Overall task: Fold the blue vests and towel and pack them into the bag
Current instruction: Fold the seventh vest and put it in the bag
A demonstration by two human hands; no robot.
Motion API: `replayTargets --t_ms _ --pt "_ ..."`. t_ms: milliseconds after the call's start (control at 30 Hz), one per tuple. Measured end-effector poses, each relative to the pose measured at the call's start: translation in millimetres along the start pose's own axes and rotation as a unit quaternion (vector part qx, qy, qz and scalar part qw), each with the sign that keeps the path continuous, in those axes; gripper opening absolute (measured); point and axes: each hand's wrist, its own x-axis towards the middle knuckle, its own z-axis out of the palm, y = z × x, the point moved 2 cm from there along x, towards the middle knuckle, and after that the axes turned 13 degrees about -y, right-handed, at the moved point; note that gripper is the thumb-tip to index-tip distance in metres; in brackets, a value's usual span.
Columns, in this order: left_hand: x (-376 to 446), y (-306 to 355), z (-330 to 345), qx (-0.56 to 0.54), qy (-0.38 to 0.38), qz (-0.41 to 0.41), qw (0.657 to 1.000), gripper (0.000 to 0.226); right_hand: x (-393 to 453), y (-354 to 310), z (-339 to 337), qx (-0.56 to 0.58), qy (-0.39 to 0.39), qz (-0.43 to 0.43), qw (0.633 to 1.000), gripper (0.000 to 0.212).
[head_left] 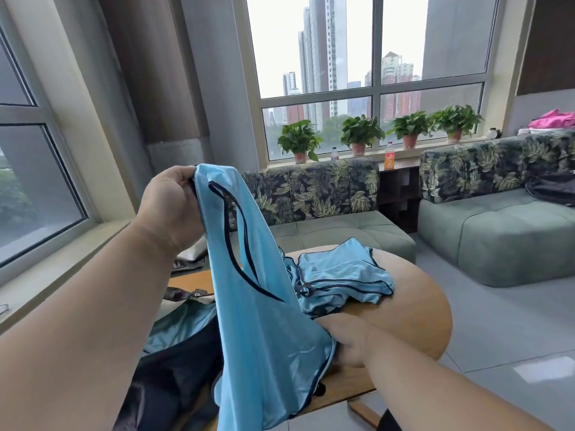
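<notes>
**Blue vest held up over the table, both hands gripping**

The blue vest hangs lengthwise above the near edge of the wooden table, its dark-trimmed armhole facing the camera. The left hand is raised and pinches the shoulder strap at the top, fingers curled round the fabric. The right hand is low, at the near edge of the table, and grips the vest's lower side hem (the fingertips are hidden behind the cloth).

A stack of folded blue vests lies on the table just beyond the right hand, towards the far edge. The dark bag sits at the table's left side, partly behind the held vest, with blue fabric showing inside its opening and a zipper pull at its far rim.

Beyond the table stand two green sofas with leaf-print backrests. Four potted plants and an orange drink bottle stand on the window ledge.
</notes>
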Motion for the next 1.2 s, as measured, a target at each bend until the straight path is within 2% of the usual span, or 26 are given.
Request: replayTargets --t_ms 100,167,300,400,533,700,867,1000,1100,1133,1200 --pt "1.5 2.4 -21.1 0.026 0.044 -0.002 0.999 0.034 1.7 -21.4 -8.2 0.054 0.006 -0.113 0.992 0.016" --pt "-0.1 5.2 -36.2 0.053 0.074 -0.015 0.996 0.036 -9.8 -52.1 -8.4 0.057 0.04 -0.199 0.978 0.016" --pt "-9.4 16.5 -49.6 0.068 0.088 -0.034 0.993 0.043 -48.1 -117.8 4.1 0.034 0.042 -0.336 0.94 0.027" --pt "-20.4 45.3 -46.4 0.033 0.066 0.008 0.997 0.044 -85.8 -165.7 18.7 0.02 0.017 -0.404 0.914 0.042" --pt "-47.2 79.0 -35.1 -0.008 0.027 0.052 0.998 0.042 -125.7 -207.8 41.6 0.03 -0.025 -0.426 0.904 0.047" --pt "-79.8 99.6 -16.4 -0.035 -0.028 0.084 0.995 0.034 -162.5 -227.9 68.6 0.002 -0.053 -0.456 0.888 0.047" --pt "-97.2 77.8 -6.7 -0.013 0.001 0.035 0.999 0.029 -178.9 -215.2 90.9 -0.038 -0.062 -0.456 0.887 0.045" --pt "-106.6 47.6 0.7 0.042 0.037 -0.022 0.998 0.037 -181.4 -198.0 102.9 -0.024 -0.061 -0.454 0.888 0.04" --pt "-103.6 29.4 0.9 0.114 0.047 -0.027 0.992 0.067 -176.0 -188.5 111.5 0.006 -0.088 -0.448 0.89 0.038" --pt "-100.3 24.0 2.7 0.154 0.039 -0.025 0.987 0.07 -173.4 -186.1 114.3 0.017 -0.099 -0.444 0.89 0.039" --pt "-101.5 16.0 20.0 0.191 0.01 -0.029 0.981 0.052 -167.9 -181.6 121.3 0.032 -0.131 -0.436 0.89 0.038"
